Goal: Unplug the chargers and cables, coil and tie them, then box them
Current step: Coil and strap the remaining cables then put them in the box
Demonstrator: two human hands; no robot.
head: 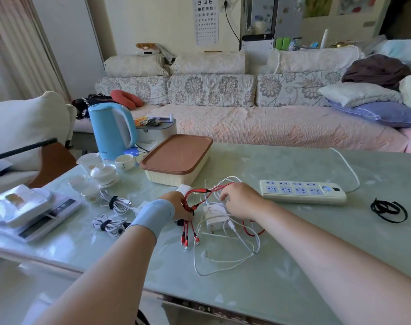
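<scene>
1. Now the left hand [176, 205], in a blue wristband, grips looped strands of the red multi-head cable [201, 190], whose plugs dangle below it onto the glass table [293, 254].
2. The right hand [240, 200] pinches the same cable just beside it, fingers curled.
3. A white charger [211, 215] lies between the hands amid a loose white cable [223, 261].
4. Two tied white coils [115, 202] rest left of the hands.
5. The power strip [302, 192] and black ties [387, 211] lie to the right; the brown-lidded box [176, 153] sits behind, closed.
</scene>
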